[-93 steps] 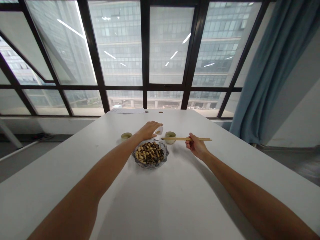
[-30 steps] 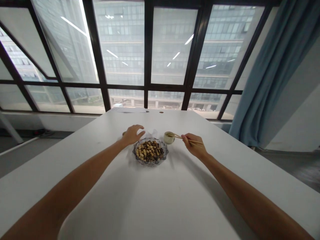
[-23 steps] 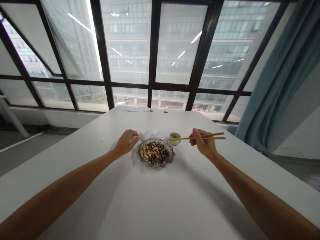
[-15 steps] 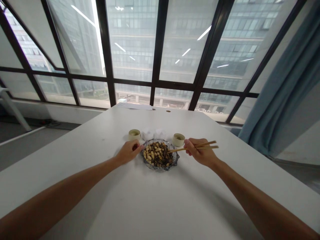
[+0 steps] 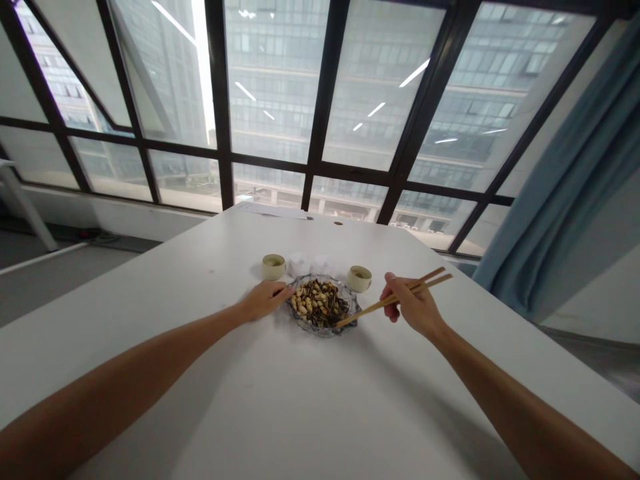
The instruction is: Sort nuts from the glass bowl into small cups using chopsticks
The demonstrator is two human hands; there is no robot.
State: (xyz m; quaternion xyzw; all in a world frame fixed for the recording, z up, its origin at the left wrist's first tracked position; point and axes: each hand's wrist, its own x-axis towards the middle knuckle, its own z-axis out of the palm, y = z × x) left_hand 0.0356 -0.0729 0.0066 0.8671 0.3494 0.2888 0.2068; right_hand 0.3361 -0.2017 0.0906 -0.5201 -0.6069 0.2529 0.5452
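Note:
A clear glass dish (image 5: 325, 332) with a wavy rim holds peanuts (image 5: 303, 305) in their shells, mostly on its left, and dark sunflower seeds (image 5: 330, 315), mostly on its right. My left hand (image 5: 263, 300) pinches the left rim of the dish, its thumb at the edge and its other fingers partly hidden. In my right hand (image 5: 413, 305), to the right of the dish, is a pair of wooden chopsticks (image 5: 373, 309). Their tips are close together and reach over the front right rim to the seeds. I cannot tell whether anything is between the tips.
Behind the dish stand two small pale green cups, a left cup (image 5: 273, 267) and a right cup (image 5: 359, 279). Crumpled white tissue (image 5: 313, 265) lies between them. Paper sheets (image 5: 270, 211) rest at the far end of the white table (image 5: 280, 400). A blue curtain (image 5: 545, 220) hangs at right.
The chopstick tips have moved from the middle right of the seeds to the dish's front right edge. My right hand has shifted right with them; my left hand stays at the rim.

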